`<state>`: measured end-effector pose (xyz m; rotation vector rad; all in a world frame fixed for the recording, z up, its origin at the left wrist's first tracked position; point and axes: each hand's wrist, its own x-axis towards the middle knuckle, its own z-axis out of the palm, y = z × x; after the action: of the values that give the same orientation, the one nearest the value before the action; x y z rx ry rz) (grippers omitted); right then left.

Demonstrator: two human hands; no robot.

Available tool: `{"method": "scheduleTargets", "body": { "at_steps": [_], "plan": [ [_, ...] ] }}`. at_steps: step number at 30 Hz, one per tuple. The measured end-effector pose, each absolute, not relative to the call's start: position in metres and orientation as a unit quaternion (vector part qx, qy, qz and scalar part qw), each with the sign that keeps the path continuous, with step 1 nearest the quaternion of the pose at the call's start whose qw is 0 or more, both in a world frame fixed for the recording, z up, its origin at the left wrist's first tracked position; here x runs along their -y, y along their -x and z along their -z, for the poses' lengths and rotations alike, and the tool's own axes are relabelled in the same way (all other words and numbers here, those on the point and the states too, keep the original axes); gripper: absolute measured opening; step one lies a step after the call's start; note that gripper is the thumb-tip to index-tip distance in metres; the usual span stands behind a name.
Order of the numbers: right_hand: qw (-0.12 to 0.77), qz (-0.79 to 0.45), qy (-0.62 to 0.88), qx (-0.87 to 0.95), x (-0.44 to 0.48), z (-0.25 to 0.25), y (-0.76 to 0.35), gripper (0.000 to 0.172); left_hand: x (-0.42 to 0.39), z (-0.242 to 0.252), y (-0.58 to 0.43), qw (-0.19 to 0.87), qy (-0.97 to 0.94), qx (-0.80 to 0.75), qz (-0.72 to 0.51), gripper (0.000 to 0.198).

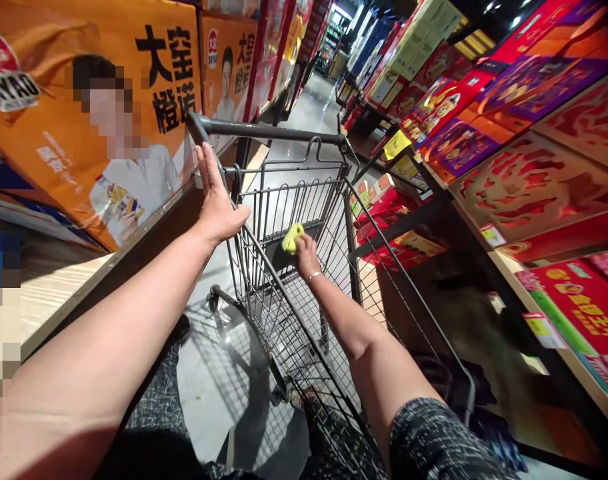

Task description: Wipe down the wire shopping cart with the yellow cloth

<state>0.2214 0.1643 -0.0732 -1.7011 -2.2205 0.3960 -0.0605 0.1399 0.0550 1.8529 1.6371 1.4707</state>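
Note:
A grey metal shopping cart (279, 137) stands in front of me, tilted in the view. My left hand (217, 203) lies against its left corner, fingers stretched out along the outer side of the frame and thumb across the top rail. Inside the wire basket, my right hand (307, 259) has its fingers closed on a crumpled yellow-green cloth (293, 238). The cloth is at the basket's end panel, near a dark plate in the wires; whether it touches them I cannot tell. Part of the cloth is hidden behind the fingers.
Orange drink cartons (179, 160) stand on a wooden ledge close by on the left. To the right, shelves carry red and purple gift boxes (514, 100) with price tags. A shiny aisle floor (319, 97) runs between the displays. My legs are close beside the cart.

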Motion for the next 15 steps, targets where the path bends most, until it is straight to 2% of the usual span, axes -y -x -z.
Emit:
{"method": "scheduleTargets", "body": {
  "at_steps": [3,6,10,12,15],
  "plan": [
    [0.13,-0.158,0.603,0.771,-0.141,0.102,-0.247,0.053,-0.143,-0.056,0.061,0.138,-0.637,-0.564,-0.506,0.122],
    [0.159,-0.142,0.628,0.748,-0.157,0.095,-0.256,0.058,-0.148,-0.058,0.06,0.14,-0.633,-0.573,-0.501,0.121],
    [0.239,-0.086,0.646,0.72,-0.225,0.034,-0.25,0.072,-0.163,-0.056,0.061,0.13,-0.638,-0.582,-0.487,0.122],
    [0.314,-0.024,0.61,0.727,-0.26,-0.006,-0.247,0.074,-0.174,-0.051,0.064,0.117,-0.648,-0.574,-0.487,0.123],
    [0.337,0.018,0.574,0.746,-0.289,-0.044,-0.244,0.074,-0.191,-0.044,0.069,0.109,-0.662,-0.558,-0.488,0.124]
  ]
}}
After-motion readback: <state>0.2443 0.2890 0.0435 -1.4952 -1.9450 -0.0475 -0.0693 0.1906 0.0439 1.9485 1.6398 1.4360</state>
